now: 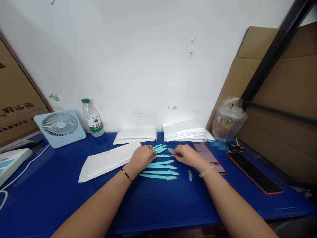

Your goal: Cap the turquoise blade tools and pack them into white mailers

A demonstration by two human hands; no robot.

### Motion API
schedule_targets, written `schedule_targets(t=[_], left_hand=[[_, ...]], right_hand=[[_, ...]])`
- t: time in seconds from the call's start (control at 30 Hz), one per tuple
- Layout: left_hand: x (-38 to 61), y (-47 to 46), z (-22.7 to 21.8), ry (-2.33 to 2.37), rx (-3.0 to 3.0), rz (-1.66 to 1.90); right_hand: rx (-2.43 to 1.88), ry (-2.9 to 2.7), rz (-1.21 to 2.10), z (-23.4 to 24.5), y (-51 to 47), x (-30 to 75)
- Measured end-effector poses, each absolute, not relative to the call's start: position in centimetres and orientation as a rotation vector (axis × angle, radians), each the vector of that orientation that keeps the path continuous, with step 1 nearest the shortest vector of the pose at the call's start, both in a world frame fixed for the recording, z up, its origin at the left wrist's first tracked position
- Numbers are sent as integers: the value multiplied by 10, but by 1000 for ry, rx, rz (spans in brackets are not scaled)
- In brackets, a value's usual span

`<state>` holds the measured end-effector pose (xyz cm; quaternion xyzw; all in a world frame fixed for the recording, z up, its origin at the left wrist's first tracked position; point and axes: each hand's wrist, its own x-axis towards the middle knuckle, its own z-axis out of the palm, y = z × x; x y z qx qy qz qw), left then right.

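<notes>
Forearms (99,201) over table edge (173,224), open room between, turquoise sticks (160,172) beyond.

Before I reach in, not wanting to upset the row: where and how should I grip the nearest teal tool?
Probably pinch the nearest teal tool mid-length, coming from the near side and above: it lies flat, and its neighbour lies beyond.

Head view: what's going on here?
At a blue table, a person's left hand is over some turquoise sticks, several lying side by side. The right hand is at small pale pieces; a loose piece lies apart. Whether either grip holds anything is unclear. A white envelope lies to the left.
</notes>
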<state>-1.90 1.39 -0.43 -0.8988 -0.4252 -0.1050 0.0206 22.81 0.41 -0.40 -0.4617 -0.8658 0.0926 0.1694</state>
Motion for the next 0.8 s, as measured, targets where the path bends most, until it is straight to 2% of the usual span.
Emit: schedule_targets(t=[0.37, 0.63, 0.8], left_hand=[[-17, 11, 0, -1441, -2786, -314], [-17, 8, 1, -1436, -2779, -353], [-17, 5, 4, -1448, -2789, -286]], right_hand=[[-1380, -2304, 636, -1, 0, 235], [-1237, -2427, 771, 11, -8, 236], [-1315, -2415, 748, 6, -2, 242]])
